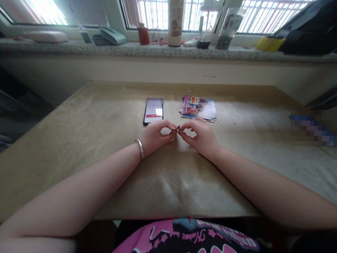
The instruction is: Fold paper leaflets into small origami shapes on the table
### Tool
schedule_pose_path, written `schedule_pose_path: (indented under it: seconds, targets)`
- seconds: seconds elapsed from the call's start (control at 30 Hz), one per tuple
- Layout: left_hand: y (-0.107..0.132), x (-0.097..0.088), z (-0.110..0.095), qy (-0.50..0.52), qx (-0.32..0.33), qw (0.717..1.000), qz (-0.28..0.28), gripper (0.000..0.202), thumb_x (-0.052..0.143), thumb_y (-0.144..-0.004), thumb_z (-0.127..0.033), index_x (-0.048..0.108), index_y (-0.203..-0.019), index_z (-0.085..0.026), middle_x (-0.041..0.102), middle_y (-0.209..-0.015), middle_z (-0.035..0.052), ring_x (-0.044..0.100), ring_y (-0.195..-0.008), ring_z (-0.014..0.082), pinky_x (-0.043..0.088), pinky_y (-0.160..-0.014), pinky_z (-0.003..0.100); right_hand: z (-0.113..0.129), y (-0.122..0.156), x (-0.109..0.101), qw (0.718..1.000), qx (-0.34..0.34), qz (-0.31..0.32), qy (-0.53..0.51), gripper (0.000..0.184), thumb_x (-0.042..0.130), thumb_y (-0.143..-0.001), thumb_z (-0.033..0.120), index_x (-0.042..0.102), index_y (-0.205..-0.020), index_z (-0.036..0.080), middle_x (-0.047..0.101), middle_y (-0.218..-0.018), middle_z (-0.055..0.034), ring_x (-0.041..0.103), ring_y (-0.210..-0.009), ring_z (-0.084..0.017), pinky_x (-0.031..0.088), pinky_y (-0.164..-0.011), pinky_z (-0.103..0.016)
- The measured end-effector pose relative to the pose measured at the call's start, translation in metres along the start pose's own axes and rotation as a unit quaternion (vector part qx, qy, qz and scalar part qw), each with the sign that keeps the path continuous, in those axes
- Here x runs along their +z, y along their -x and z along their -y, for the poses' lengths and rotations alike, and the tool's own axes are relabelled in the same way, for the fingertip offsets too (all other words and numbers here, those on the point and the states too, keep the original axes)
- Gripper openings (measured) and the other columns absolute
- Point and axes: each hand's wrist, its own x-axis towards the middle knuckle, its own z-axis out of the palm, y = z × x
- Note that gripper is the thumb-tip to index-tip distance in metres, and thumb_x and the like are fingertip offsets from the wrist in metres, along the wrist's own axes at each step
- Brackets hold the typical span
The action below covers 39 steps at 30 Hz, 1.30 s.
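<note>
My left hand (155, 136) and right hand (200, 137) pinch a tiny dark thing (175, 129) between narrow fingers. If I squeeze crooked, it could slip and fall on the brown board (79, 140).

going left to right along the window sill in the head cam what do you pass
pale case → green pouch → red cup → tall bottle → clear jar → yellow item

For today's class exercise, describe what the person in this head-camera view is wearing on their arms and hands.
The left hand and right hand are bare, without gloves, and neither forearm shows a sleeve. A smooth silver bangle circles the left wrist. A black-and-pink printed top shows below the arms.
</note>
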Motion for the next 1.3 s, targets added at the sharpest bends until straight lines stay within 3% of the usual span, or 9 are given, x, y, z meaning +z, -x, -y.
schedule_pose_path:
  seconds: [0.23,0.37,0.5,0.67,0.87,1.03,1.3]
  targets:
    - [-0.001,-0.001,-0.003,-0.019,0.003,1.0,0.006,0.008,0.062,-0.081,-0.02,0.066,-0.087,-0.017,0.072,-0.085,0.0011,0.066,-0.076,0.0113,0.053,-0.074,0.023,-0.001,-0.003,0.001,1.0,-0.001,-0.017,-0.006,0.004,0.06,-0.084,0.022,0.062,-0.081,0.024,0.069,-0.087,-0.0028,0.058,-0.088,-0.019,0.046,-0.082,-0.036]
    - [-0.002,-0.004,-0.003,-0.018,0.022,0.999,0.022,0.007,0.063,-0.082,-0.022,0.067,-0.085,-0.018,0.072,-0.085,0.0027,0.067,-0.077,0.0133,0.053,-0.075,0.027,-0.003,-0.002,0.001,1.0,0.01,-0.011,-0.017,0.007,0.059,-0.084,0.021,0.062,-0.089,0.024,0.068,-0.087,-0.0026,0.058,-0.086,-0.019,0.047,-0.079,-0.035]
    - [-0.003,-0.006,-0.002,-0.034,0.081,0.996,0.034,0.005,0.062,-0.083,-0.02,0.067,-0.084,-0.018,0.073,-0.088,0.0042,0.067,-0.084,0.0153,0.051,-0.08,0.03,-0.006,-0.003,-0.004,0.999,-0.048,0.003,0.008,0.005,0.059,-0.084,0.022,0.064,-0.083,0.024,0.069,-0.088,-0.003,0.058,-0.086,-0.019,0.046,-0.083,-0.035]
    - [-0.004,-0.006,0.002,-0.133,0.129,0.981,0.05,0.012,0.06,-0.086,-0.02,0.067,-0.077,-0.021,0.071,-0.087,0.0018,0.063,-0.08,0.0138,0.047,-0.079,0.03,-0.009,-0.003,-0.01,0.987,-0.111,0.084,0.083,0.015,0.054,-0.088,0.023,0.065,-0.079,0.025,0.069,-0.09,-0.0025,0.055,-0.086,-0.019,0.044,-0.079,-0.033]
    - [-0.003,-0.011,0.0,-0.224,0.147,0.951,0.152,0.016,0.059,-0.087,-0.026,0.069,-0.077,-0.021,0.071,-0.087,0.0027,0.059,-0.078,0.0147,0.044,-0.075,0.029,-0.01,-0.002,-0.01,0.97,-0.13,0.166,0.124,0.016,0.053,-0.088,0.024,0.066,-0.079,0.023,0.067,-0.082,-0.0036,0.055,-0.086,-0.02,0.043,-0.074,-0.031]
    - [-0.002,-0.017,-0.003,-0.257,0.177,0.93,0.196,0.023,0.05,-0.093,-0.03,0.069,-0.082,-0.021,0.071,-0.09,0.0028,0.062,-0.084,0.0149,0.042,-0.092,0.034,-0.006,-0.001,-0.016,0.95,-0.183,0.197,0.159,0.023,0.047,-0.092,0.028,0.068,-0.086,0.02,0.068,-0.091,-0.0062,0.056,-0.09,-0.02,0.042,-0.075,-0.032]
    - [0.001,-0.017,-0.007,-0.305,0.199,0.91,0.199,0.025,0.047,-0.095,-0.028,0.069,-0.085,-0.02,0.072,-0.089,0.0027,0.065,-0.084,0.0154,0.043,-0.094,0.035,0.003,-0.004,-0.021,0.922,-0.223,0.225,0.222,0.024,0.047,-0.093,0.029,0.067,-0.087,0.018,0.068,-0.09,-0.0066,0.058,-0.089,-0.02,0.039,-0.071,-0.032]
